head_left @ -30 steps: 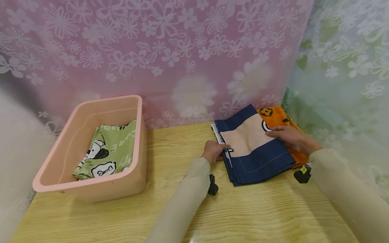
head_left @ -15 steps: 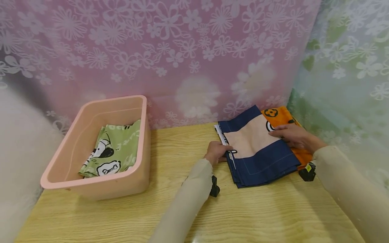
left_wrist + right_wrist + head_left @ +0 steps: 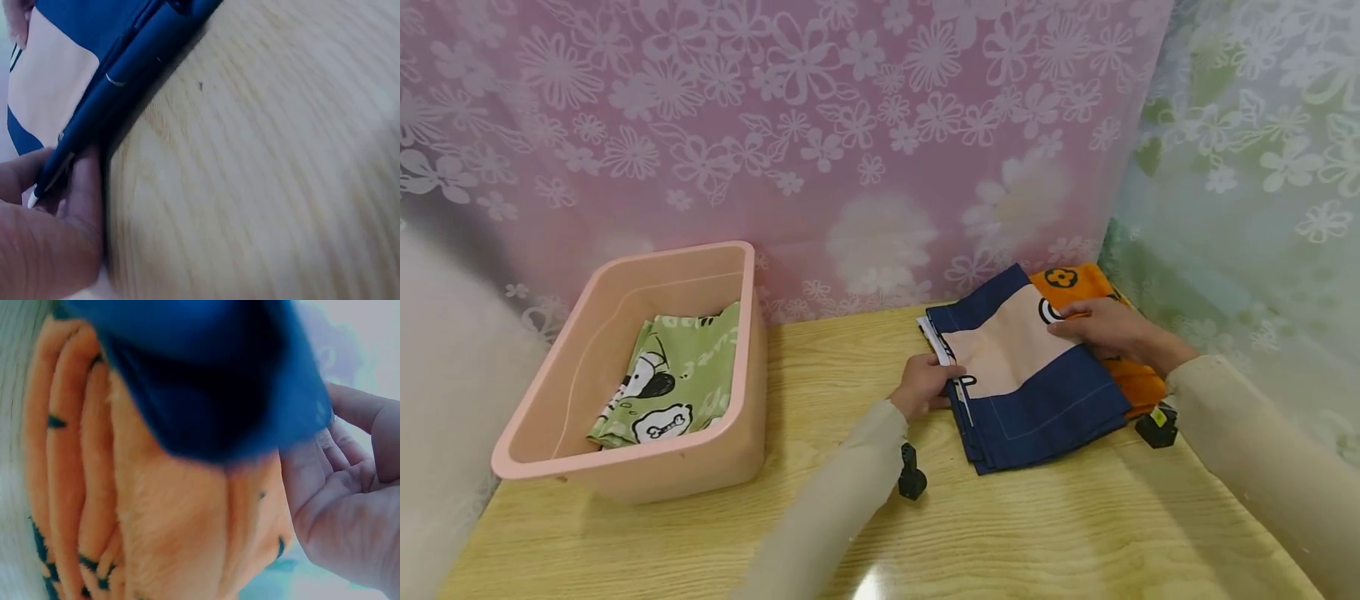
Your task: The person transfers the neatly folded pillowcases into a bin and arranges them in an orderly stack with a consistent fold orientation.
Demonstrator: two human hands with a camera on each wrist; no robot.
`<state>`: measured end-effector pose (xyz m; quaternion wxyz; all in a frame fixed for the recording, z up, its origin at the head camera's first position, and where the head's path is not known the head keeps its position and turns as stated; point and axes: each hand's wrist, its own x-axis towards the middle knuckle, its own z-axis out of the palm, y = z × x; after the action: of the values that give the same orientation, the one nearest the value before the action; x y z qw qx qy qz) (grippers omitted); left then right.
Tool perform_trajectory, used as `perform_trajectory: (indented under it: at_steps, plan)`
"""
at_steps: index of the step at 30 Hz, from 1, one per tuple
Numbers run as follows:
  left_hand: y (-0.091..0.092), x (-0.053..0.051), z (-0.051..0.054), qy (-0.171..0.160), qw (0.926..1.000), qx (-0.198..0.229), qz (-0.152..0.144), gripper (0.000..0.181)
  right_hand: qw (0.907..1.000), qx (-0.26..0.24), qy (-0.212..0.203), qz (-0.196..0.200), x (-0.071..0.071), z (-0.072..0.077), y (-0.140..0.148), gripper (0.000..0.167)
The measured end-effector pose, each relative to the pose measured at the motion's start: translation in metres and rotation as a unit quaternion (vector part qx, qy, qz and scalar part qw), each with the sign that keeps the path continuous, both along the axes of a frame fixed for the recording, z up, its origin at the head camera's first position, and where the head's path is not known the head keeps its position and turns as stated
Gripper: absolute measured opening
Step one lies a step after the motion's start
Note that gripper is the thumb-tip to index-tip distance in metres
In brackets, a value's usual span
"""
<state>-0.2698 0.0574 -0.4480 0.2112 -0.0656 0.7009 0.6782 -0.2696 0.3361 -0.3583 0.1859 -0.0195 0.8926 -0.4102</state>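
Note:
A folded navy cloth with a beige panel lies at the right of the table, partly over a folded orange plush cloth. My left hand pinches its left edge, thumb on top and fingers beneath; the left wrist view shows the folded layers between thumb and fingers. At the opposite edge, my right hand holds the navy cloth between thumb and fingers, above the orange one. In the right wrist view, the navy edge is raised over the thick orange folds.
A pink plastic basin stands at the left of the wooden table, with a folded green cartoon-print cloth inside. A pink floral curtain hangs behind, and a pale green one at the right.
Both hands keep their hold on the navy cloth, which hardly shifts. The left wrist has moved slightly towards the front left. The head view sways a little.

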Motion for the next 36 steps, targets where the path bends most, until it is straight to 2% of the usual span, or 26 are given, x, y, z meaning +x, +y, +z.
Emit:
perform_trajectory:
  at_steps: [4, 8, 15, 20, 27, 32, 36]
  plan:
    - [-0.015, 0.0, 0.008, -0.011, 0.9995, 0.029, -0.004, 0.01, 0.9998, 0.0, -0.001, 0.019, 0.005, 0.009, -0.012, 0.078]
    - [-0.029, -0.001, 0.022, -0.013, 0.9992, 0.036, 0.007, 0.01, 0.9995, 0.006, -0.003, 0.03, 0.009, 0.016, -0.019, 0.08]
    - [-0.044, 0.0, 0.059, 0.027, 0.9995, 0.013, 0.013, 0.016, 0.9972, -0.064, -0.007, 0.036, 0.016, 0.029, -0.03, 0.071]
    - [-0.048, 0.003, 0.083, 0.049, 0.9986, 0.019, 0.007, 0.016, 0.9974, -0.063, 0.013, 0.033, 0.021, 0.046, -0.033, 0.071]
    - [-0.069, 0.007, 0.12, 0.097, 0.995, 0.022, 0.004, 0.018, 0.9936, -0.109, 0.022, 0.02, 0.023, 0.073, -0.042, 0.066]
    - [-0.085, 0.009, 0.143, 0.107, 0.9939, 0.013, 0.021, 0.019, 0.989, -0.144, 0.03, 0.008, 0.026, 0.085, -0.056, 0.05]
    - [-0.098, 0.012, 0.157, 0.104, 0.9942, -0.004, 0.028, 0.023, 0.9847, -0.169, 0.043, 0.001, 0.029, 0.093, -0.07, 0.051]
